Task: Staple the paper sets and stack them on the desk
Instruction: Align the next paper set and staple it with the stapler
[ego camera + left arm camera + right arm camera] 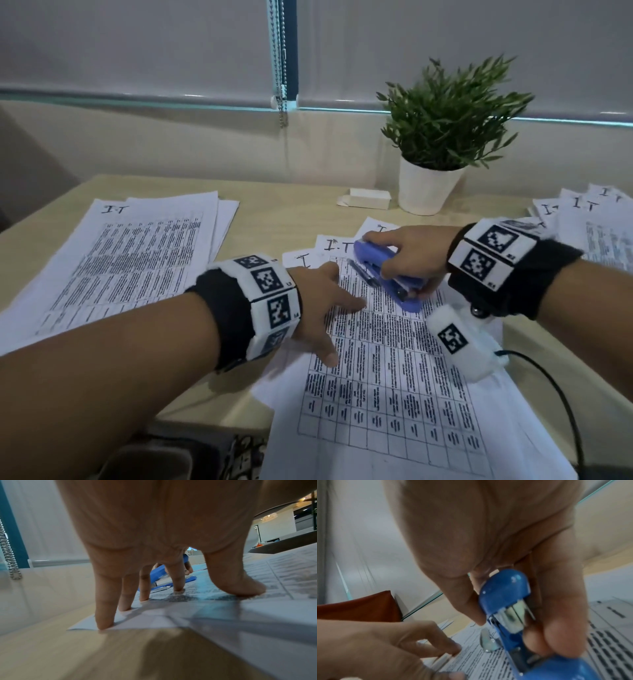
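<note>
A printed paper set point(394, 377) with a table on it lies fanned in the middle of the wooden desk point(274, 205). My left hand point(325, 311) presses its upper left part flat, and the straight fingers point(104, 615) stand with their tips on the sheets point(223, 615). My right hand point(404, 253) grips a blue stapler point(387, 274) just above the set's top. In the right wrist view my fingers curl round the stapler point(503, 595). A pen point(363, 272) lies on the paper beside it.
A stack of printed sheets point(120, 257) lies at the left of the desk, another fanned pile point(599, 222) at the far right. A potted plant point(431, 185) and a small white box point(368, 198) stand at the back by the wall.
</note>
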The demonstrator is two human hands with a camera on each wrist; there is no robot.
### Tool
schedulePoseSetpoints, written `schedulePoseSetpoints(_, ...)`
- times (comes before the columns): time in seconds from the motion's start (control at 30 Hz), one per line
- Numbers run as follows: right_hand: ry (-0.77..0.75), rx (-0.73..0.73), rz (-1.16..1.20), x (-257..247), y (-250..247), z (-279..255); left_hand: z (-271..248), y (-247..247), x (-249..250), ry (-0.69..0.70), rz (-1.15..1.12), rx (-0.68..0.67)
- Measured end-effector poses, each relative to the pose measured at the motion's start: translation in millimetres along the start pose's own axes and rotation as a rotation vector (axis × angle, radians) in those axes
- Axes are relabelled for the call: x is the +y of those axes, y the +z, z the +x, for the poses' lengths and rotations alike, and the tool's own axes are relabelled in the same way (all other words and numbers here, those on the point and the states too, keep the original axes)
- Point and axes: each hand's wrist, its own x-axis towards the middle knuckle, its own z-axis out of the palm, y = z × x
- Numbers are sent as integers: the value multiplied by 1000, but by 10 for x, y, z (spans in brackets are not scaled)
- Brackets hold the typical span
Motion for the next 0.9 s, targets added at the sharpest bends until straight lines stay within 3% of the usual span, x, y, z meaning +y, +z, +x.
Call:
schedulePoseSetpoints(0.3,-13,21,-30,-9,21,129,40,25,-26,32,64,-13)
schedulePoseSetpoints(0.47,-84,76,-182,-144,21,148,30,31,6,29,57,-23)
schedulePoseSetpoints(0.57,-82,66,-123,-217,12,194,26,53,-5,19,39,-24)
schedulePoseSetpoints(0.7,-122,160,-158,-304,37,332,8,42,34,9,59,-20)
schedulePoseSetpoints(0.9,-117,321,2,-174,-184,201,-74,74,100,-69,84,-13)
